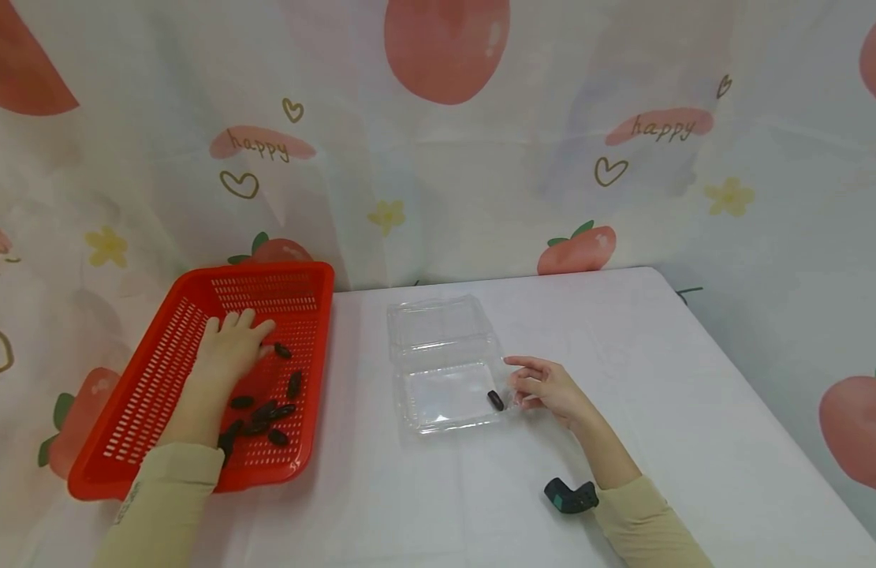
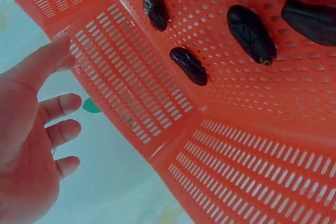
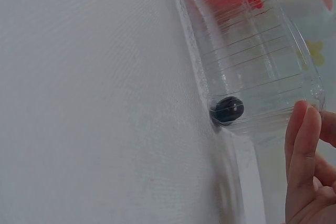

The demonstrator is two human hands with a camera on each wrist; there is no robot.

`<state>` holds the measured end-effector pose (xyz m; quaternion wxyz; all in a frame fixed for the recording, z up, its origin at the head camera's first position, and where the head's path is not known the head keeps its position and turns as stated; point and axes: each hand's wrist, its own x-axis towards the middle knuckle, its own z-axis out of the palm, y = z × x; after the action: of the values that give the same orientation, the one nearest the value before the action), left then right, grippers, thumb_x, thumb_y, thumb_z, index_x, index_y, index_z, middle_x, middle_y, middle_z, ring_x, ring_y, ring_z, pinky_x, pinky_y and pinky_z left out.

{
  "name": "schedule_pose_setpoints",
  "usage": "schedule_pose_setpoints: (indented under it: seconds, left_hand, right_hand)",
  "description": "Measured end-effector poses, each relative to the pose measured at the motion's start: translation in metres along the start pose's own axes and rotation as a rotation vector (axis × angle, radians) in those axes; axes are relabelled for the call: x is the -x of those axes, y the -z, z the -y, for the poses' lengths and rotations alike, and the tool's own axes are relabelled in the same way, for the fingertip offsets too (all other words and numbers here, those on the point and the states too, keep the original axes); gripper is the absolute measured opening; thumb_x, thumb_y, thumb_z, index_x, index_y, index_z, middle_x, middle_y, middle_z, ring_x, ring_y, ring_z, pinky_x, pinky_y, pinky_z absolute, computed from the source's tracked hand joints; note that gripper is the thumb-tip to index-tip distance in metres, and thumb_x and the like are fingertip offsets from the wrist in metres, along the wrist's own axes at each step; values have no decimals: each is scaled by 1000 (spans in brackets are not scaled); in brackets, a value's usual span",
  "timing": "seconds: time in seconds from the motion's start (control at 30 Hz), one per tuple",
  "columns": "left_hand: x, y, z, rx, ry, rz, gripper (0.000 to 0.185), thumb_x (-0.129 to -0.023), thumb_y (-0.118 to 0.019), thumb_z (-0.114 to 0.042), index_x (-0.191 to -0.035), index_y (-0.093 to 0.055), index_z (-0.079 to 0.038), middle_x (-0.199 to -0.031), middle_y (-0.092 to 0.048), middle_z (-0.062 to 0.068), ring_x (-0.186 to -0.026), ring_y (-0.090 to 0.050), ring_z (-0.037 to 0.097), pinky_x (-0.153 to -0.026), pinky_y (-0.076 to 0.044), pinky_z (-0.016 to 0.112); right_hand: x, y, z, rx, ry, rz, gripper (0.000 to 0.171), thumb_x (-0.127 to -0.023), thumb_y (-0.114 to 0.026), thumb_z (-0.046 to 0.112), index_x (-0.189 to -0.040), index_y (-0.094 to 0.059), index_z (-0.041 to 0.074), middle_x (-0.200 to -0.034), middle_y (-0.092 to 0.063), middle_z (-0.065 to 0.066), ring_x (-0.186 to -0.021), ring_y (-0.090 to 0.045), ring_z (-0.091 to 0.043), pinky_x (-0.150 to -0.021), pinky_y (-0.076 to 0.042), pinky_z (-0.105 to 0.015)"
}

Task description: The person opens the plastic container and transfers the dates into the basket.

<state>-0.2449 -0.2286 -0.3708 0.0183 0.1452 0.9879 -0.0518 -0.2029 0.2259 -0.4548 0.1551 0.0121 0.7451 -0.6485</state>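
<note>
My left hand reaches into the red slotted basket, over its far half. In the left wrist view, this hand has thumb and fingers spread apart with nothing between them. Several dark, wrinkled dates lie on the basket floor, mostly toward the near right. One date sits close to the end wall. My right hand pinches the right rim of a clear plastic clamshell box, its lid folded back. A single date rests inside at the box's right side.
A white cloth covers the table. Near my right sleeve is a black bent piece with a teal patch. Behind the table hangs a fruit-printed curtain; the basket stands close to it at the left.
</note>
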Motion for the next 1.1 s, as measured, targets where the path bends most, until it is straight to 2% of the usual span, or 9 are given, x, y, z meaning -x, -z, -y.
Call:
schedule_pose_setpoints:
  seconds: [0.17,0.3,0.47,0.6,0.73,0.9,1.1]
  left_hand:
    - [1,3,-2,15,-6,-43,38,-90,-56,-23,-124,-47,-9,-126,-37,26,-113,-34,45,-92,-25,61]
    - [0,10,-7,11,-19,-128,38,-90,-57,-24,-123,-47,-9,-120,-40,24,-109,-36,43,-90,-27,59]
    - [2,26,-20,9,-37,-227,39,-89,-59,-23,-123,-46,-10,-112,-41,21,-103,-38,41,-88,-28,58]
    - [3,39,-36,3,-58,-300,38,-88,-60,-23,-121,-46,-11,-108,-42,19,-100,-39,38,-87,-30,55]
    - [0,46,-56,5,-99,-382,39,-86,-62,-23,-120,-47,-12,-103,-44,16,-95,-42,35,-83,-33,51]
    - [-5,48,-86,-4,-148,-414,36,-85,-64,-25,-117,-49,-15,-99,-45,11,-92,-43,30,-81,-34,45]
    - [-9,50,-121,-58,-232,-471,33,-85,-64,-30,-113,-49,-19,-95,-46,8,-90,-45,26,-79,-35,40]
  right_hand:
    - [0,0,0,11,-10,-9,48,-87,-58,6,-131,-42,-3,-80,-57,0,-60,-56,-9,-56,-48,-21]
    - [0,0,0,9,-6,-6,48,-87,-58,7,-132,-41,-4,-80,-57,0,-60,-56,-9,-56,-48,-21]
    - [1,0,1,1,-3,-7,49,-87,-58,7,-132,-41,-4,-80,-57,1,-60,-56,-9,-56,-48,-21]
    - [0,0,1,2,-7,-6,49,-87,-59,7,-132,-41,-4,-80,-57,1,-60,-56,-9,-56,-48,-21]
    - [0,1,0,-2,0,-1,49,-87,-58,6,-132,-41,-4,-81,-57,1,-60,-56,-9,-56,-48,-21]
    - [0,1,0,-6,11,7,50,-87,-58,8,-132,-41,-5,-81,-56,2,-61,-56,-9,-56,-48,-21]
    - [1,1,0,-9,2,3,50,-87,-59,9,-132,-40,-5,-80,-57,2,-61,-56,-9,-56,-48,-20]
